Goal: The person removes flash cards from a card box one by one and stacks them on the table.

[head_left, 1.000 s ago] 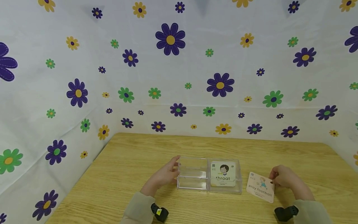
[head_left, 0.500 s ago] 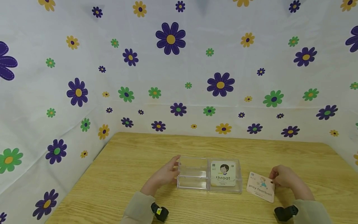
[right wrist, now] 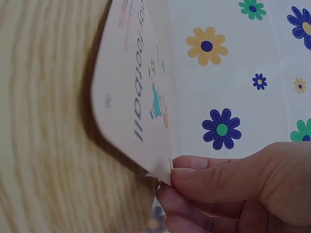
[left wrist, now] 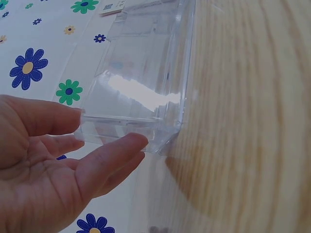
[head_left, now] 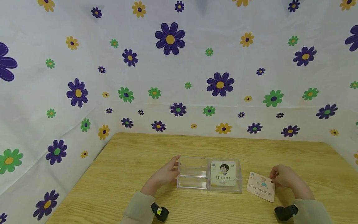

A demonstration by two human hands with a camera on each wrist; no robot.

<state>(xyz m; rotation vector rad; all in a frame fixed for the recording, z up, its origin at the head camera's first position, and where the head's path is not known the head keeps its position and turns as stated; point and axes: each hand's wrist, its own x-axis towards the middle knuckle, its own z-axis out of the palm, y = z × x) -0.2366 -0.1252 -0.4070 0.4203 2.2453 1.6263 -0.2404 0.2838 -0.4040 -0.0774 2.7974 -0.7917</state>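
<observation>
A clear plastic card case lies on the table, with a left and a right half side by side. In the right half sits a stack of cards, its top card printed "throat". My left hand touches the outer left end of the case; in the left wrist view its fingertips rest against the end wall, fairly straight. To the right, my right hand pinches the corner of a "play football" card between thumb and fingers. In the right wrist view the card stands tilted, its near edge off the wood.
The wooden table meets a white sheet with printed flowers at the back and left. Black wrist cameras sit by both sleeves. Bare wood lies between the case and the back edge.
</observation>
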